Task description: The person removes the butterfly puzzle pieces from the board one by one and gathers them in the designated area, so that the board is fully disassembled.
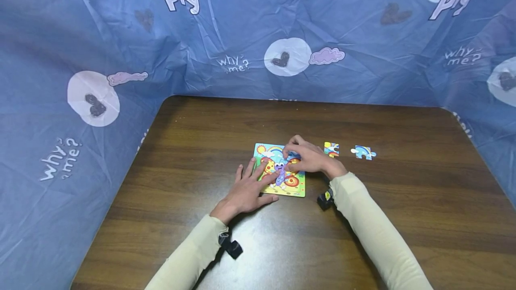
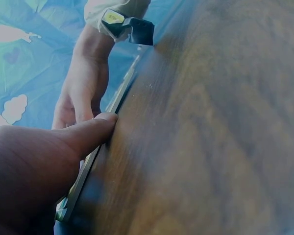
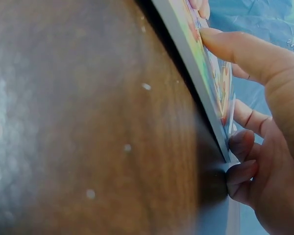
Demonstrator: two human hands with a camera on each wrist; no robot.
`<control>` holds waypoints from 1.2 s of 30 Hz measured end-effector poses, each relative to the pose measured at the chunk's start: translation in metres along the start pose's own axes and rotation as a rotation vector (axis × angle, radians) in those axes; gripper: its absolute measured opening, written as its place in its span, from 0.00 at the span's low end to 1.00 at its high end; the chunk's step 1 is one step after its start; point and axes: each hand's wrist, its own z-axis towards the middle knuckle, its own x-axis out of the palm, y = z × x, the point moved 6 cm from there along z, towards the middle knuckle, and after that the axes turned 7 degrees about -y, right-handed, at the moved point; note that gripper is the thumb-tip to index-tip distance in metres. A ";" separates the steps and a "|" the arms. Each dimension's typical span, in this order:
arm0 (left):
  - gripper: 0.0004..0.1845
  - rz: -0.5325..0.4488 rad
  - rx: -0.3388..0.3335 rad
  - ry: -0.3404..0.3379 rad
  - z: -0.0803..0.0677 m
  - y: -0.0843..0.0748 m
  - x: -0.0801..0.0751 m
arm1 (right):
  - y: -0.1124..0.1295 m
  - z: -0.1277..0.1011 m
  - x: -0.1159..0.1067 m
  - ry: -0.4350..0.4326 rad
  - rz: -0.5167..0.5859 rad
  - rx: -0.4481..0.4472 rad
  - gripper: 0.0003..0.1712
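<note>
A colourful jigsaw puzzle board (image 1: 296, 188) with a cartoon butterfly, sun and rainbow lies on the table. My left hand (image 1: 246, 191) rests over its left side with fingers spread, the thumb along the near edge. From the right, my right hand (image 1: 308, 158) reaches over the upper right part, fingers curled and thumb on the picture. In the right wrist view, a thin puzzle piece (image 3: 232, 110) stands slightly off the board's surface, between the thumb and the bent fingers. The right hand hides much of that corner in the head view.
Right of the board lie two loose pieces: one with a yellow sun (image 1: 331, 148), partly behind the right hand, and a blue one with a rainbow (image 1: 363, 152). The brown wooden table (image 1: 181, 169) is backed by a blue printed cloth (image 1: 225, 35).
</note>
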 end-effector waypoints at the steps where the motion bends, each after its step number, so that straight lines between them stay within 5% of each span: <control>1: 0.37 0.001 0.000 0.000 0.000 0.000 0.000 | 0.000 0.000 0.000 -0.001 0.008 0.000 0.15; 16: 0.36 0.001 0.008 -0.004 0.002 -0.001 0.001 | -0.010 -0.012 -0.009 -0.025 0.172 0.017 0.18; 36: 0.37 0.002 0.008 0.001 0.001 0.000 0.001 | -0.012 -0.020 -0.015 -0.143 0.202 -0.028 0.28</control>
